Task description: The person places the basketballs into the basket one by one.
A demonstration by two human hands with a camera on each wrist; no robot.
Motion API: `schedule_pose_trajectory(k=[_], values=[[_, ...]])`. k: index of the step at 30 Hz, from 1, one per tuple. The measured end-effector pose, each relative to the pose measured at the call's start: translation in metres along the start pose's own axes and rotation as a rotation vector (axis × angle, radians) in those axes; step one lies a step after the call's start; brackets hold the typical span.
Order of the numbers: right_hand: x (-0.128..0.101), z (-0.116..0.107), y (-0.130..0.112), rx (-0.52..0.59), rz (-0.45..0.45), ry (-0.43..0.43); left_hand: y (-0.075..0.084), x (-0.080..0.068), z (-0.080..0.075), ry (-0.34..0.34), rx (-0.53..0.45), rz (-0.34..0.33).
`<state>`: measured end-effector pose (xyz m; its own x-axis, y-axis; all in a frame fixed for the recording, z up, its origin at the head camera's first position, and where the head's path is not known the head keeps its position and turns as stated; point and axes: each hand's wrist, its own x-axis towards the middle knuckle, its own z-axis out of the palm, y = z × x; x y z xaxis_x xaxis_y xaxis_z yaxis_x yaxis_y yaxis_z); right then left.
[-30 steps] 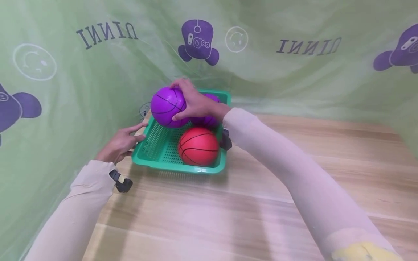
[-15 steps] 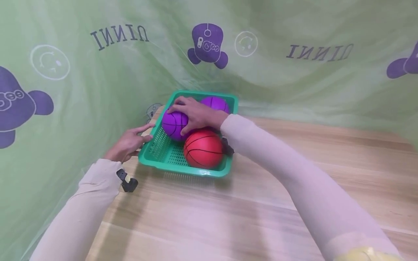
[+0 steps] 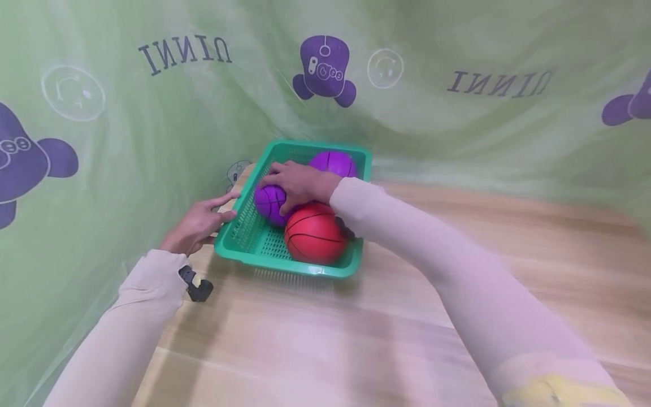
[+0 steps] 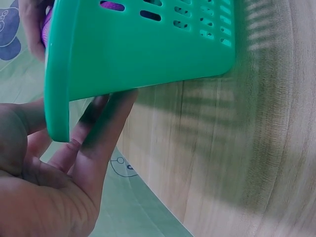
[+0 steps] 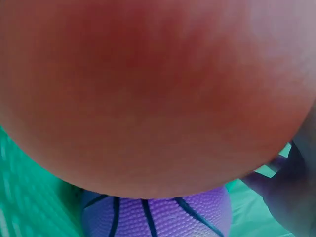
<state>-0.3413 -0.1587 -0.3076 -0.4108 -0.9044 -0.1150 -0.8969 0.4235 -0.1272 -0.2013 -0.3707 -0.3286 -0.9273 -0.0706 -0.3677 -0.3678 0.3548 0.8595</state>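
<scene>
A green plastic basket (image 3: 287, 264) with slotted walls holds a red ball (image 3: 315, 234) with black basketball lines and two purple balls of the same pattern. My right hand (image 3: 300, 183) reaches in from the right and grips the nearer purple ball (image 3: 269, 200) from above, thumb against its side. Behind that hand sits the other purple ball (image 3: 334, 163). At the left rim my left hand (image 3: 195, 226) holds the basket; the left wrist view shows its fingers (image 4: 101, 143) beneath the rim against the outer wall. The red ball fills most of the right wrist view.
The basket stands on a wooden table (image 3: 407, 339). A green curtain (image 3: 417, 130) with purple bear prints hangs behind and to the left, close to the basket's far edge. A black wrist mount (image 3: 196, 284) juts out below the left wrist.
The nearer purple ball, held by my right hand, has gone from above the basket's far left side down into it, beside the red ball. My left hand has stayed at the rim.
</scene>
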Motion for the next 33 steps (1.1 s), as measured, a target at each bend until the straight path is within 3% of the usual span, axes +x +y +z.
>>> schedule_pose_trajectory(k=[3, 9, 15, 20, 26, 33], values=[[0.003, 0.001, -0.004, -0.036, 0.006, -0.026, -0.002, -0.002, -0.001, 0.007, 0.0, 0.002], [-0.021, -0.002, -0.006, -0.045, 0.049, -0.029, 0.005, -0.004, 0.008, 0.008, 0.015, 0.034], [-0.051, 0.001, 0.001, 0.077, 0.066, 0.097, 0.01, -0.007, 0.012, 0.021, 0.072, 0.013], [-0.086, 0.003, 0.005, 0.118, 0.08, 0.237, 0.01, -0.011, 0.017, 0.071, 0.112, 0.028], [-0.13, -0.001, 0.012, 0.148, 0.141, 0.379, 0.014, -0.012, 0.027, 0.165, 0.182, 0.112], [-0.173, 0.004, 0.014, 0.205, 0.24, 0.408, 0.024, -0.031, 0.021, 0.315, 0.263, 0.174]])
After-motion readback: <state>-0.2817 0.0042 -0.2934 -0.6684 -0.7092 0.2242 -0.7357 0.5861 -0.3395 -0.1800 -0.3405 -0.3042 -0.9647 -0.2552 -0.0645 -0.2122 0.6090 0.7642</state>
